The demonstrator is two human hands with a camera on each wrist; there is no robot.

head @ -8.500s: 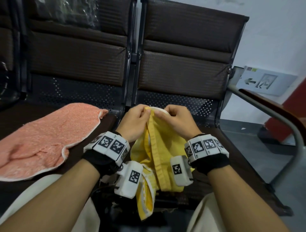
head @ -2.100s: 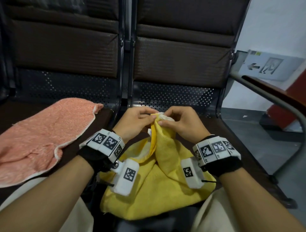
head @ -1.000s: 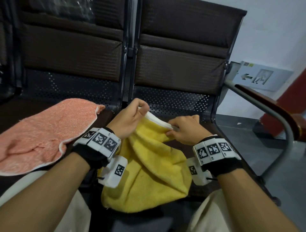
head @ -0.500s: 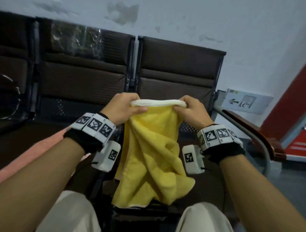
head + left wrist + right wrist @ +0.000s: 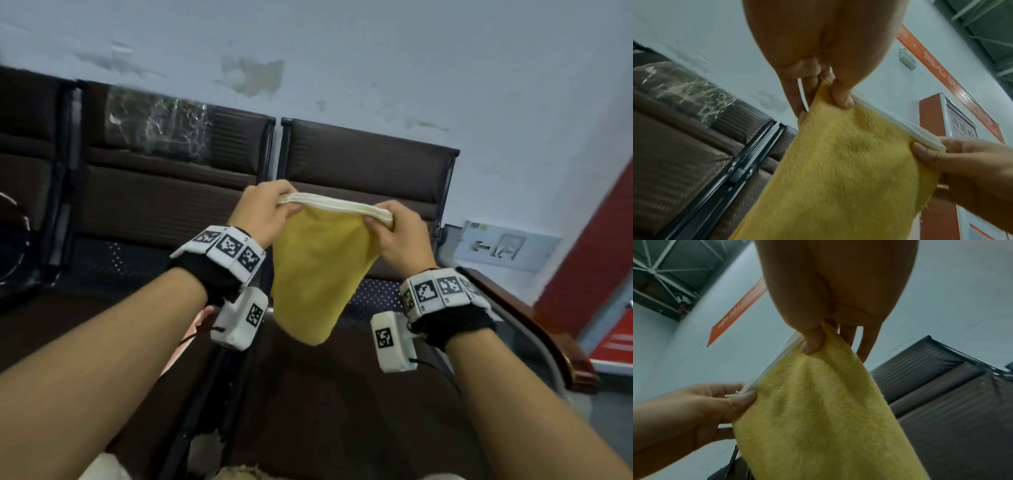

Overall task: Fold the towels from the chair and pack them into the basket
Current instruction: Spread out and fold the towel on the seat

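A yellow towel (image 5: 317, 274) with a white hem hangs in the air in front of the dark chair backs. My left hand (image 5: 270, 214) pinches the hem's left end and my right hand (image 5: 394, 228) pinches its right end, so the white edge stretches taut between them. In the left wrist view my thumb (image 5: 840, 95) presses on the yellow towel (image 5: 849, 170). In the right wrist view my thumb (image 5: 812, 340) does the same on the yellow towel (image 5: 824, 418). A sliver of the orange towel (image 5: 202, 317) shows below my left wrist. No basket is in view.
A row of dark brown chairs (image 5: 370, 164) stands against a pale wall. The seat (image 5: 325, 394) under the towel is bare. A metal and wood armrest (image 5: 534, 339) runs along the right, and a wall sign (image 5: 500, 246) lies beyond it.
Both hands have lifted the yellow towel higher off the seat and pulled the hem wider apart. The view has tilted up, and the orange towel has mostly dropped out of sight.
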